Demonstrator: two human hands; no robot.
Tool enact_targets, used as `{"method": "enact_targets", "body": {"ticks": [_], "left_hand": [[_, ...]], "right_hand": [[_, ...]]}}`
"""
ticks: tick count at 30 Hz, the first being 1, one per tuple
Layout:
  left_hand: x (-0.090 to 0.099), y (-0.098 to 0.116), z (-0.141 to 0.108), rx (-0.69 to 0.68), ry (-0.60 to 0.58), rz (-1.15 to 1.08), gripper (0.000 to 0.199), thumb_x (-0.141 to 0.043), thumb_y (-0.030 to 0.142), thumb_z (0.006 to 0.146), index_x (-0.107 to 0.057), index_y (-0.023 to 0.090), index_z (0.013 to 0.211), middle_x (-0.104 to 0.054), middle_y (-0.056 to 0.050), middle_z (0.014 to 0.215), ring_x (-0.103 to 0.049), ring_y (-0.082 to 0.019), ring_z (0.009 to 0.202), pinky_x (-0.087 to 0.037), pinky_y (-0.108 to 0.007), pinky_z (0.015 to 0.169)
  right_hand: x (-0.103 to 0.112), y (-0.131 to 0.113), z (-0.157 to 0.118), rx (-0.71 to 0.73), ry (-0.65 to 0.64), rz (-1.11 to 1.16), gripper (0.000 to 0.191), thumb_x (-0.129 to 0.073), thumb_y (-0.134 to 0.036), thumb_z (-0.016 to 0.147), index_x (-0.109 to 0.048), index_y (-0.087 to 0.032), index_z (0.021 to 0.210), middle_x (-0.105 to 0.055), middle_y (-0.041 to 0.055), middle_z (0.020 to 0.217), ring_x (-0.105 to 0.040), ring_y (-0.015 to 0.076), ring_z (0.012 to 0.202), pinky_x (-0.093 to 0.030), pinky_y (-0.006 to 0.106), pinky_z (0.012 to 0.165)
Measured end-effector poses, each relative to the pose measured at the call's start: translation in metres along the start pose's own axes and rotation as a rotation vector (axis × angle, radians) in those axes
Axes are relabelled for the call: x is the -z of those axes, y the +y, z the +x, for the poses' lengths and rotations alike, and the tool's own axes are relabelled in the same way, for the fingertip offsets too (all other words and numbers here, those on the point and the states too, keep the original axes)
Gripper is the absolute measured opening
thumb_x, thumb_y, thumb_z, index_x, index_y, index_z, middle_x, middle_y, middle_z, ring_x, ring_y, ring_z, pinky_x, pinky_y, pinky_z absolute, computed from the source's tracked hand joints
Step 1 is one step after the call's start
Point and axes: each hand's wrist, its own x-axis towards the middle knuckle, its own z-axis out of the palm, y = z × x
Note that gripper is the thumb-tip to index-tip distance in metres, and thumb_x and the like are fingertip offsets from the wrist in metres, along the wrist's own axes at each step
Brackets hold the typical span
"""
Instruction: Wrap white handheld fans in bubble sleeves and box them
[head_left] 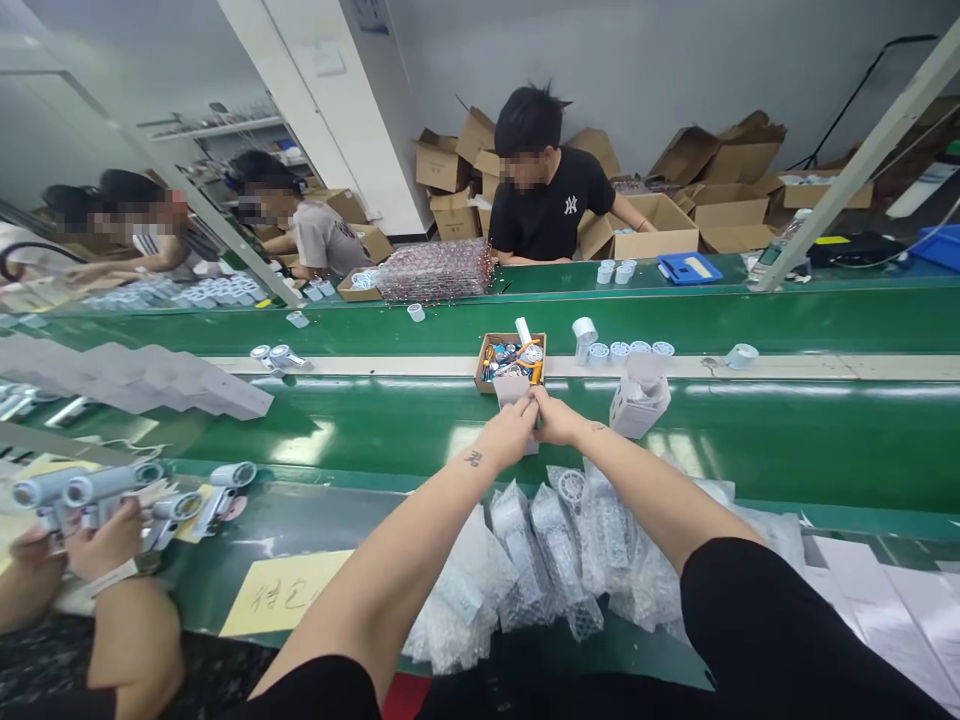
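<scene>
In the head view, my left hand (513, 432) and my right hand (556, 416) meet over the green belt, fingers closed around a small white box (511, 390). The box's upper flap sticks up beyond my left fingers; its lower part is largely hidden by my hands. Just behind it sits an open cardboard box (487, 378) with small tools and parts. To the right, a white carton (640, 408) stands with its top open. Bubble-wrapped items (525, 560) lie on the near table beneath my forearms.
Another person's hands (101, 545) hold white devices at the left. White folded cartons (135, 375) lie on the belt's left side, and flat white boxes (885, 610) at lower right. A person in black (559, 205) sits across the belt.
</scene>
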Motion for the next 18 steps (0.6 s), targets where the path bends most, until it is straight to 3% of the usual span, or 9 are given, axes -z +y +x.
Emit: {"method": "enact_targets", "body": {"ticks": [2,4,7,9,14,18], "left_hand": [[-0.009,-0.003,-0.007,-0.023,0.107,0.023,0.045,-0.044,0.017,0.089,-0.044,0.019,0.134,-0.041,-0.013,0.146,-0.047,-0.029,0.121,-0.039,-0.045,0.097],[-0.018,-0.005,-0.011,-0.045,0.168,0.037,0.046,-0.038,0.014,0.089,-0.045,0.018,0.135,-0.051,-0.013,0.138,-0.043,-0.03,0.123,-0.034,-0.052,0.1],[-0.028,-0.003,-0.009,-0.07,0.098,0.092,0.054,-0.04,0.011,0.086,-0.041,0.016,0.14,-0.063,-0.014,0.124,-0.039,-0.032,0.126,-0.024,-0.059,0.103],[-0.029,0.004,-0.001,-0.082,0.033,0.17,0.051,-0.042,0.012,0.085,-0.047,0.013,0.136,-0.065,-0.016,0.119,-0.035,-0.035,0.128,-0.017,-0.063,0.105],[-0.007,0.016,0.029,-0.183,-0.057,0.224,0.025,-0.056,0.016,0.08,-0.074,0.017,0.096,-0.068,-0.014,0.11,-0.036,-0.036,0.125,-0.012,-0.059,0.107],[0.017,-0.011,0.037,-0.234,-0.049,0.247,0.025,-0.058,0.018,0.08,-0.074,0.022,0.098,-0.058,-0.014,0.126,-0.033,-0.034,0.127,-0.013,-0.058,0.106]], "right_hand": [[0.0,0.002,-0.003,-0.029,0.03,-0.006,0.07,-0.072,-0.013,0.061,-0.033,-0.02,0.118,-0.064,0.0064,0.094,-0.063,0.0208,0.081,-0.042,0.026,0.066],[-0.001,0.003,-0.005,-0.067,0.054,-0.015,0.07,-0.071,-0.014,0.061,-0.032,-0.018,0.12,-0.065,0.0075,0.092,-0.063,0.022,0.08,-0.042,0.027,0.065],[-0.002,0.002,-0.005,-0.11,0.077,-0.032,0.069,-0.071,-0.018,0.063,-0.033,-0.018,0.121,-0.066,0.0096,0.093,-0.064,0.0236,0.08,-0.043,0.028,0.066],[-0.002,0.0,-0.005,-0.12,0.085,-0.05,0.064,-0.069,-0.019,0.066,-0.034,-0.019,0.121,-0.066,0.011,0.096,-0.064,0.0245,0.082,-0.044,0.029,0.068],[0.005,0.0,-0.012,-0.137,0.088,-0.094,0.062,-0.069,-0.019,0.068,-0.035,-0.018,0.12,-0.066,0.0102,0.096,-0.064,0.0245,0.082,-0.045,0.031,0.07],[0.008,0.0,-0.021,-0.135,0.108,-0.123,0.072,-0.074,-0.014,0.061,-0.038,-0.019,0.123,-0.064,0.0092,0.104,-0.063,0.0228,0.086,-0.046,0.032,0.076]]}}
